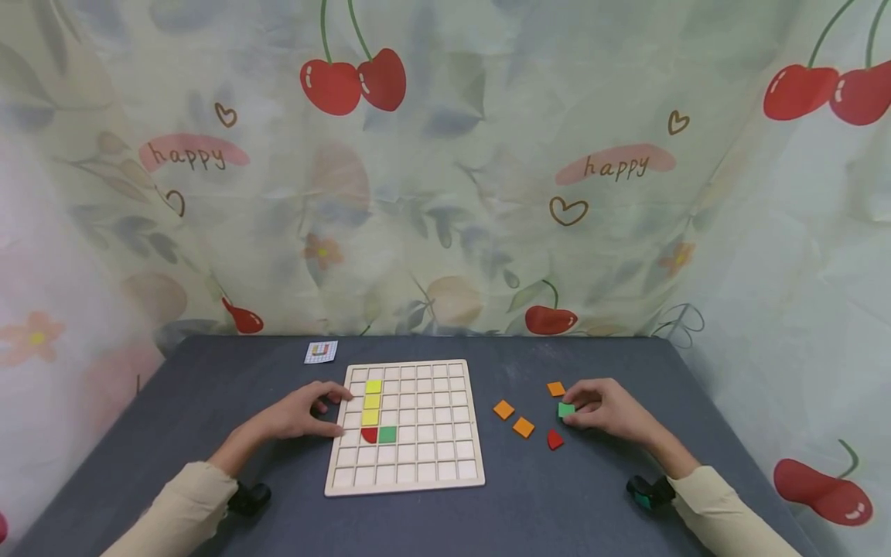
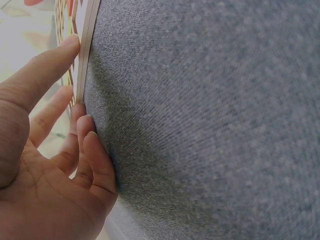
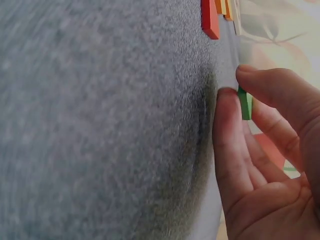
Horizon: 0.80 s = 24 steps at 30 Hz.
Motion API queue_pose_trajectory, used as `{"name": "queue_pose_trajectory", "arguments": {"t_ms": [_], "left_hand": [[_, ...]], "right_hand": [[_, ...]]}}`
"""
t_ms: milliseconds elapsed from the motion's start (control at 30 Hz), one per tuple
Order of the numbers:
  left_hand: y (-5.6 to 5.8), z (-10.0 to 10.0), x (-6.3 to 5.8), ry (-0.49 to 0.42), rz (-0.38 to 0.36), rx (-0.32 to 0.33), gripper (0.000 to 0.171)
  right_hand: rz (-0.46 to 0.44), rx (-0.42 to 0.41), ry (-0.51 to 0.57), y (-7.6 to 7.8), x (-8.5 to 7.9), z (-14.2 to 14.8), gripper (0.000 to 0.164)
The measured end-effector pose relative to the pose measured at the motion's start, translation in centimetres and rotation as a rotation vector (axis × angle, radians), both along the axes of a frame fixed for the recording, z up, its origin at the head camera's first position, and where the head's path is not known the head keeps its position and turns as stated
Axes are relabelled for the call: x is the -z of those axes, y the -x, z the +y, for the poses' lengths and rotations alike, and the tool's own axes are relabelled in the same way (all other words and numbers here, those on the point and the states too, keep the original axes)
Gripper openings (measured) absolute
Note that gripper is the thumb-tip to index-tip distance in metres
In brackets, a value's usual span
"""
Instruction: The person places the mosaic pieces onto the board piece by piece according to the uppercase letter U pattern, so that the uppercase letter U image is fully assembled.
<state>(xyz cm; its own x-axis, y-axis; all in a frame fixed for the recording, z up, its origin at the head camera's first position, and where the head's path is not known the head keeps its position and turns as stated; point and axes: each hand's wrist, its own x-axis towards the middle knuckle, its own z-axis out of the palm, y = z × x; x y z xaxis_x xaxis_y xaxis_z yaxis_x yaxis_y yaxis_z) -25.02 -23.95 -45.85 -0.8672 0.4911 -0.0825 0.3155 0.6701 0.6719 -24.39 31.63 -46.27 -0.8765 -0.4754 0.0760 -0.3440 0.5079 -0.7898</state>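
Green is the held tile (image 1: pixel 566 411): the right hand (image 1: pixel 607 408) pinches it between thumb and fingers, so their gap is narrow. It is found to the right of the board (image 1: pixel 425 433), between this and the right edge of the tabletop (image 1: pixel 418 526); whether it touches the tabletop, I cannot tell. Near it lie three orange tiles (image 1: pixel 524 427), one just behind and two toward the board, and also a loose red piece (image 1: pixel 554 439), just in front.

The board lies left of the tabletop's middle. The left hand (image 1: pixel 306 410) touches its left edge with thumb and forefinger, which are wide apart. On the board, three yellow tiles (image 1: pixel 372 401) make one column near the left edge; at the front end of this column is a red quarter-round (image 1: pixel 369 435), with a green square (image 1: pixel 387 435) beside it on the right. Close to the tabletop's back edge, behind the board's back left corner, lies a printed card (image 1: pixel 321 352).
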Motion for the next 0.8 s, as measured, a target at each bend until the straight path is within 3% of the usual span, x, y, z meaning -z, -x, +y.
{"name": "queue_pose_trajectory", "arguments": {"t_ms": [333, 800], "left_hand": [[0.2, -0.1, 0.2, 0.0, 0.0, 0.006, 0.054], [-0.1, 0.0, -0.2, -0.007, 0.001, 0.008, 0.054]], "right_hand": [[-0.037, -0.015, 0.103, 0.3, 0.5, -1.1, 0.028], [0.021, -0.043, 0.144, 0.8, 0.4, -2.8, 0.021]]}}
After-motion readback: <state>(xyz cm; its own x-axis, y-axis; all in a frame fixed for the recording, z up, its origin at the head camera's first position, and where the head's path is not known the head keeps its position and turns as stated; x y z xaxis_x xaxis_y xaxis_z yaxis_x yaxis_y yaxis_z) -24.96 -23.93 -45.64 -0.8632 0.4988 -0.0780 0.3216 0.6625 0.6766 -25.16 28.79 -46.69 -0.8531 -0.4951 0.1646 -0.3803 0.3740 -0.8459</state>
